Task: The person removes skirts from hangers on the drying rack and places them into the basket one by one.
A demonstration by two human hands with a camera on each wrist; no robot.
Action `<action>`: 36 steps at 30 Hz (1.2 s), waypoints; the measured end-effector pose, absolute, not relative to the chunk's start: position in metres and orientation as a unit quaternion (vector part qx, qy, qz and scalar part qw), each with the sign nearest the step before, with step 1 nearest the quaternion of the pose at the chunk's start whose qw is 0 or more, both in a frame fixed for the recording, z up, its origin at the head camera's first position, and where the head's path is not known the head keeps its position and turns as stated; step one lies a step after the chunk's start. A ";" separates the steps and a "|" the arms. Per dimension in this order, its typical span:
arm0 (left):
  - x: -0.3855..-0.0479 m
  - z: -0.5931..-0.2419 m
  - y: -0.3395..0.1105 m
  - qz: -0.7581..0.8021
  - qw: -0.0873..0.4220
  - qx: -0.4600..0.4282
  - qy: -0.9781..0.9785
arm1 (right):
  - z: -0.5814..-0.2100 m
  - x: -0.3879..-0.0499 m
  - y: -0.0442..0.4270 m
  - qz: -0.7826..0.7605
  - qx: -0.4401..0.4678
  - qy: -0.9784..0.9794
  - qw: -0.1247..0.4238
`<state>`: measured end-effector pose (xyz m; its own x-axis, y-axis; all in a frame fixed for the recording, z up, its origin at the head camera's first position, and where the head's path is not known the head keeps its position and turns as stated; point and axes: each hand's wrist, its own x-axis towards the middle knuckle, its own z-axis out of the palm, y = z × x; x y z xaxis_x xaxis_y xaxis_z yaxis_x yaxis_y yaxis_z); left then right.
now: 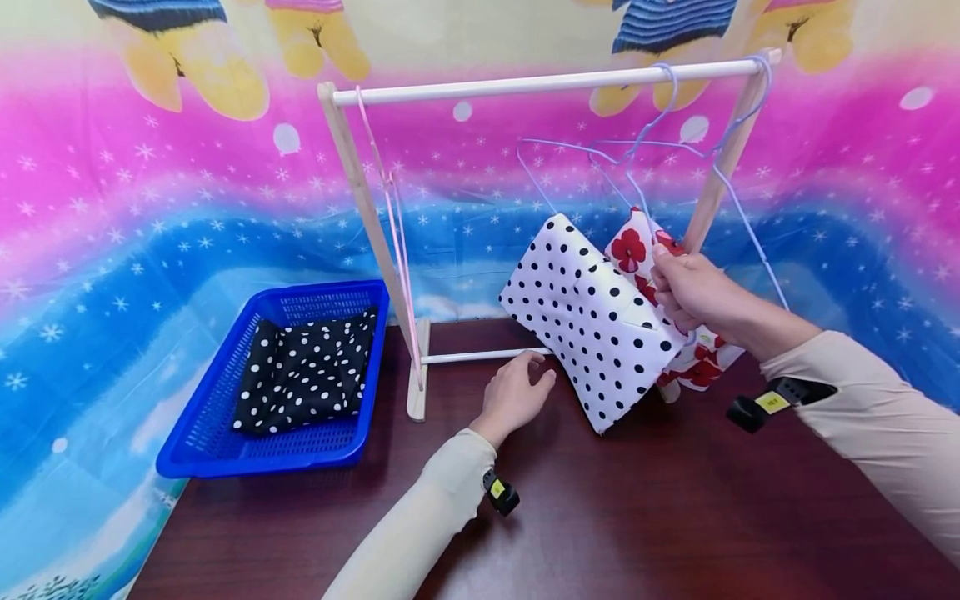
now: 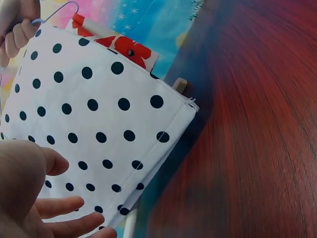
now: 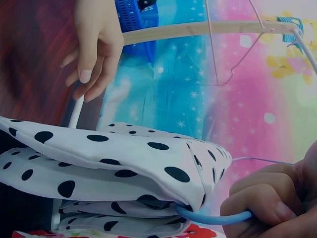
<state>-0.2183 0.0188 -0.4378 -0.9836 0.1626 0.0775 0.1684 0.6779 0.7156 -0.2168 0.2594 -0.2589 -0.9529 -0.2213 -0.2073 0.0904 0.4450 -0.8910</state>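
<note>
A white cloth with black dots (image 1: 592, 325) hangs folded and aslant over a blue wire hanger (image 3: 218, 218) on the rack's top bar. My right hand (image 1: 693, 287) grips this hanger near its corner, fingers curled round the wire, as the right wrist view shows. Behind it hangs a white cloth with red flowers (image 1: 628, 248) on a second blue hanger (image 1: 750, 229), partly hidden. My left hand (image 1: 513, 392) is beside the dotted cloth's left edge near the lower bar, its fingers loosely spread and holding nothing.
The wooden rack (image 1: 525, 85) stands on a dark reddish table (image 1: 600, 517). A pink hanger (image 1: 393, 225) hangs at its left end. Left of the rack, a blue basket (image 1: 262, 468) holds a black cloth with white dots (image 1: 300, 375). A printed backdrop (image 1: 465, 200) hangs behind.
</note>
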 end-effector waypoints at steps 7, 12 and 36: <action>-0.219 -0.446 0.022 -0.447 -0.036 -0.055 -0.892 | -0.258 -0.216 0.251 -0.539 -0.045 0.826 0.157; -0.222 -0.450 0.028 -0.493 -0.060 -0.021 -0.868 | -0.258 -0.217 0.247 -0.543 -0.053 0.822 0.162; -0.233 -0.455 0.046 -0.721 -0.147 0.100 -0.670 | -0.259 -0.218 0.230 -0.525 -0.062 0.833 0.159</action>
<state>-0.2329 0.0459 -0.4552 -0.9369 0.0784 -0.3407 -0.3455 -0.0585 0.9366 -0.2179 0.2302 -0.2586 -0.9415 -0.2709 -0.2002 0.0638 0.4401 -0.8957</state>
